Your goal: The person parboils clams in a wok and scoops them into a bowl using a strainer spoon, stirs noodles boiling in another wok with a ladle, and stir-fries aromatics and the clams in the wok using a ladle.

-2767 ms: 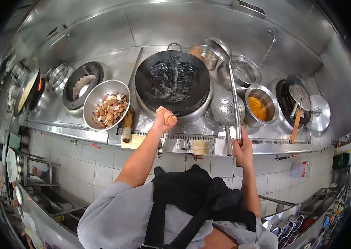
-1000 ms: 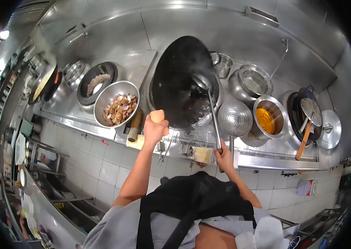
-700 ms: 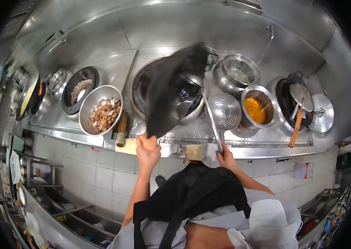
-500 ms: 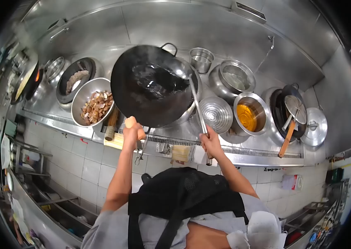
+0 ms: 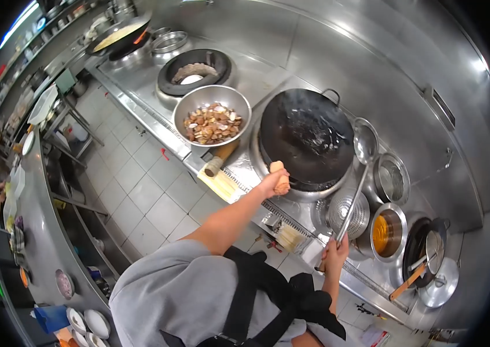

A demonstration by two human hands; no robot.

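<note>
A black wok point(image 5: 305, 139) sits on the burner, steaming, with a little shiny liquid in its bottom. At its near rim my left hand point(image 5: 274, 184) is closed on a folded peach-coloured cloth point(image 5: 280, 173); the wok handle under the cloth is hidden. My right hand point(image 5: 335, 254) is wrapped around the handle of a long metal ladle point(image 5: 365, 141). The ladle's bowl is just outside the wok's right rim, by the back of the stove. A steel bowl of browned, sliced pieces point(image 5: 213, 122) stands left of the wok.
Right of the wok are a perforated strainer point(image 5: 349, 213), a pot of clear liquid point(image 5: 392, 178), a pot of orange oil point(image 5: 388, 231) and a wooden-handled skimmer point(image 5: 413, 280). A bamboo brush point(image 5: 221, 157) lies below the bowl. Farther left, another wok point(image 5: 118, 37) holds yellowish food.
The head view has turned left, so the stove appears slanted. The ladle's bowl has moved from inside the wok to outside its right rim. Both hands keep their holds.
</note>
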